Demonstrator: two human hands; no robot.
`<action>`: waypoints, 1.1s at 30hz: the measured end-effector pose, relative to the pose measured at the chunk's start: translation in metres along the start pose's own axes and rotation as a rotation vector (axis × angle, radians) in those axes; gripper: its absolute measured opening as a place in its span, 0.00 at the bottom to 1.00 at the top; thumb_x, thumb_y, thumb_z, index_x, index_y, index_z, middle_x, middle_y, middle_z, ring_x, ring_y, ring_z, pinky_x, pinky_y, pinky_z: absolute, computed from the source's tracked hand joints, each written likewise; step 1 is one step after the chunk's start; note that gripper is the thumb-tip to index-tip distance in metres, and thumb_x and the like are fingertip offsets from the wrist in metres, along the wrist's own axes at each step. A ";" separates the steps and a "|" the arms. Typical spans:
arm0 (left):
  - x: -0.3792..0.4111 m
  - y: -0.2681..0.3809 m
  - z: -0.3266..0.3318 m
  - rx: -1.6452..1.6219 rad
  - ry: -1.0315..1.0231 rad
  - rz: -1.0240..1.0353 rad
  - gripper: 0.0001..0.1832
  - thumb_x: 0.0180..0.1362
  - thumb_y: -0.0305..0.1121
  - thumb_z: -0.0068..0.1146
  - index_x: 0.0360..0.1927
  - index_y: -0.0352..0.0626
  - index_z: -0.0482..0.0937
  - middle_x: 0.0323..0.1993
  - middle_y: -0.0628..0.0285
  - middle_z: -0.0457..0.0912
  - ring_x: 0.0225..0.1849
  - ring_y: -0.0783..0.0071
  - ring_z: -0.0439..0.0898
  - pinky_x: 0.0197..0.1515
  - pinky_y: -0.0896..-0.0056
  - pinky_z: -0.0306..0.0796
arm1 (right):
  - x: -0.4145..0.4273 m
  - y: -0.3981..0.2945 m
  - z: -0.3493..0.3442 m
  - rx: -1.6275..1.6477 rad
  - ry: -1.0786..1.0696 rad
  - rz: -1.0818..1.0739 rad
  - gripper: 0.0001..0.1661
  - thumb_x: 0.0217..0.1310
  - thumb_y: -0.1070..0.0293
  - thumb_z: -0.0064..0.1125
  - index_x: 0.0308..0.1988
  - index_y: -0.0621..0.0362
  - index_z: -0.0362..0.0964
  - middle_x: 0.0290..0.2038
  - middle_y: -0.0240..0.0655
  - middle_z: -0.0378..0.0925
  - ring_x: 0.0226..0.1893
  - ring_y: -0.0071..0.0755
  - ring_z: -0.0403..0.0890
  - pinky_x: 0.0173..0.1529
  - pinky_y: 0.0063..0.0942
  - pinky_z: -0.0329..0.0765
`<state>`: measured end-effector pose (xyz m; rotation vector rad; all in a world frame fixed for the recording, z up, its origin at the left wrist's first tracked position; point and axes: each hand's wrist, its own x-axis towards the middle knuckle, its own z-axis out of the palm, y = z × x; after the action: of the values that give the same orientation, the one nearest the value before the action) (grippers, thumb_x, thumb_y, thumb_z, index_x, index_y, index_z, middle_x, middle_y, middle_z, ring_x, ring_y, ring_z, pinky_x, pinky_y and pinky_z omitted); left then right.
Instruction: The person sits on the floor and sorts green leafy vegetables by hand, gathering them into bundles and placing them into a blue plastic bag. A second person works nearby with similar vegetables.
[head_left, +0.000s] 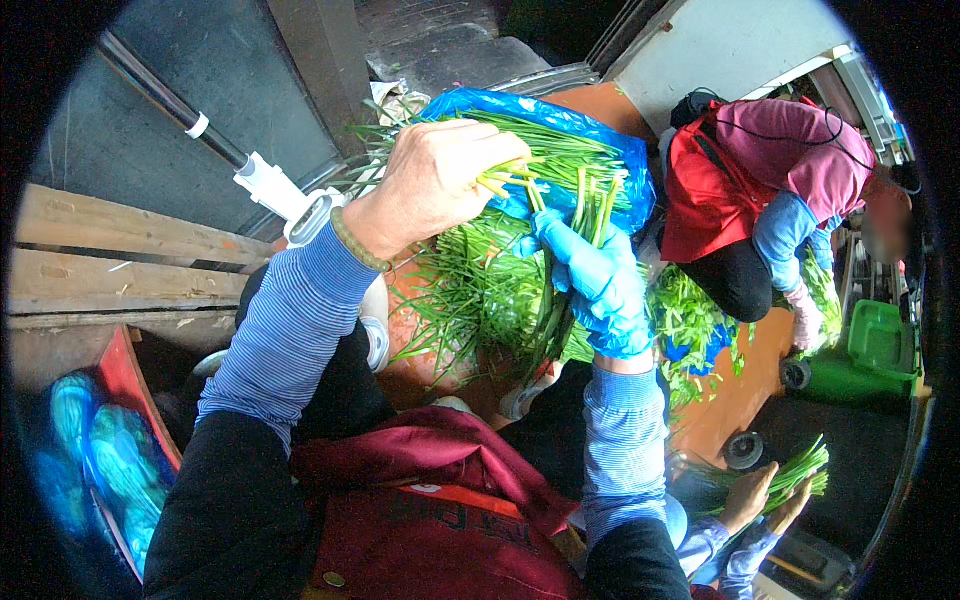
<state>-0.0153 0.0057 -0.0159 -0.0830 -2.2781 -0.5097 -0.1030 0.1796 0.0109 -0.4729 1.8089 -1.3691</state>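
My bare left hand (442, 180), a beaded bracelet at its wrist, is closed on a few pale yellowish stalk ends. My right hand (600, 277), in a blue disposable glove, grips a bunch of long green stalks, likely garlic chives (553, 319). Their pale ends point up and the dark leaves hang down. Just beyond both hands, more green stalks (555, 142) lie on a blue plastic bag (637, 176). Beneath the hands a heap of loose green leaves (480, 292) spreads over the orange-brown floor.
At the right a crouching person in a red apron handles leafy greens (686, 322). Another person's hands hold green stalks (802, 469) at lower right. Also there: a green bin (862, 382), wooden boards (135, 285), a white-jointed metal pole (277, 187), and blue bags (127, 457) at lower left.
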 end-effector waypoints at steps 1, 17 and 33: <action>-0.001 0.000 0.001 -0.057 0.010 -0.049 0.07 0.47 0.23 0.58 0.33 0.40 0.77 0.29 0.59 0.80 0.30 0.69 0.80 0.33 0.73 0.73 | 0.000 0.002 0.000 -0.045 0.006 -0.026 0.10 0.55 0.62 0.56 0.28 0.56 0.76 0.16 0.22 0.69 0.14 0.14 0.61 0.19 0.16 0.56; -0.003 -0.002 -0.007 -0.539 -0.335 -0.639 0.09 0.51 0.31 0.56 0.34 0.38 0.76 0.22 0.71 0.71 0.26 0.86 0.67 0.29 0.82 0.61 | -0.003 0.014 -0.018 -0.189 0.131 -0.170 0.14 0.58 0.64 0.52 0.41 0.58 0.77 0.22 0.23 0.74 0.18 0.11 0.59 0.23 0.14 0.56; 0.001 -0.003 0.003 -0.476 -0.164 -0.623 0.08 0.51 0.33 0.55 0.27 0.38 0.78 0.20 0.71 0.73 0.24 0.86 0.68 0.27 0.81 0.62 | -0.001 0.021 -0.012 -0.110 0.135 -0.194 0.14 0.57 0.66 0.54 0.43 0.59 0.76 0.27 0.24 0.77 0.19 0.10 0.61 0.24 0.12 0.56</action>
<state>-0.0185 0.0038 -0.0184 0.3733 -2.2697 -1.4070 -0.1085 0.1949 -0.0071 -0.6416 1.9982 -1.4673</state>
